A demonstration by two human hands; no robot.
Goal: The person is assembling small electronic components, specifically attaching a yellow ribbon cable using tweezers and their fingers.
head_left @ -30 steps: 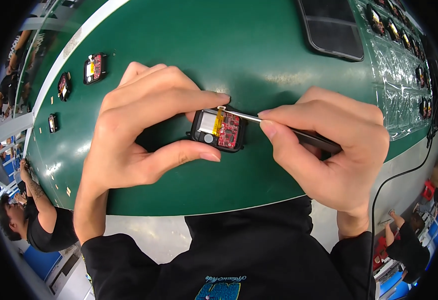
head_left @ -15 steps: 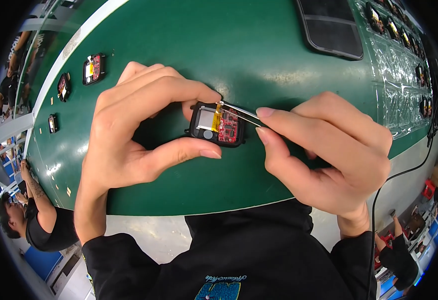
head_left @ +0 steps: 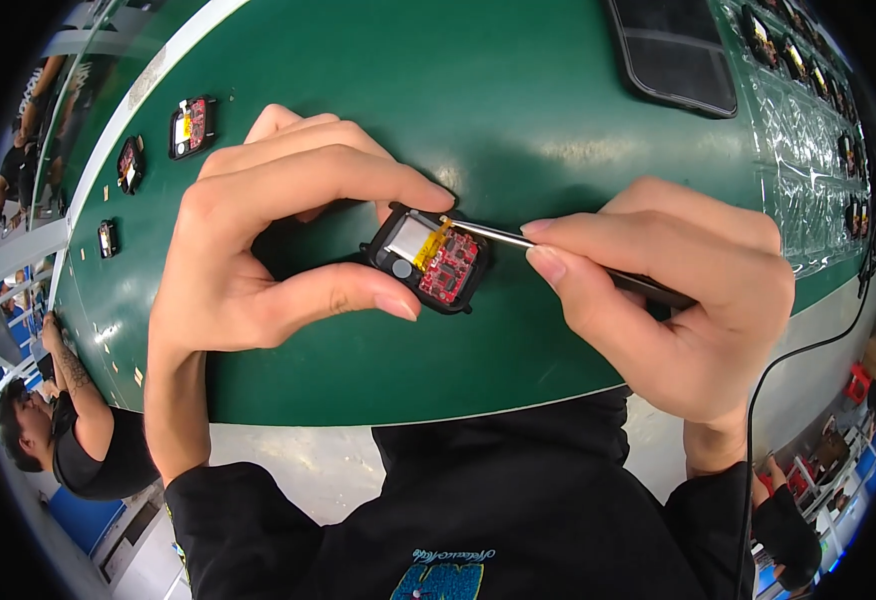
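Observation:
Between the thumb and fingers of my left hand (head_left: 268,240) is a small black electronic device housing (head_left: 450,287), open on its upper side. Inside it show a silver battery (head_left: 408,240), yellow tape and a red circuit board (head_left: 453,268). My right hand (head_left: 688,290) pinches a pair of metal tweezers (head_left: 503,236) with a dark rear end. Their tips touch the top edge of the device, by the end of the yellow tape. Whether the tips grip anything is too small to tell.
Several similar open devices (head_left: 193,127) lie on the green table (head_left: 358,50) at left. At far right, more sit in a clear plastic tray (head_left: 803,190). A dark phone-like slab (head_left: 673,55) lies at the back right. A black cable (head_left: 798,350) hangs at right; a person (head_left: 83,430) sits at left.
The device has turned clockwise and shifted slightly left in my left hand. The tweezers now look closed, their tips still at the device's top edge, and my right hand has tilted.

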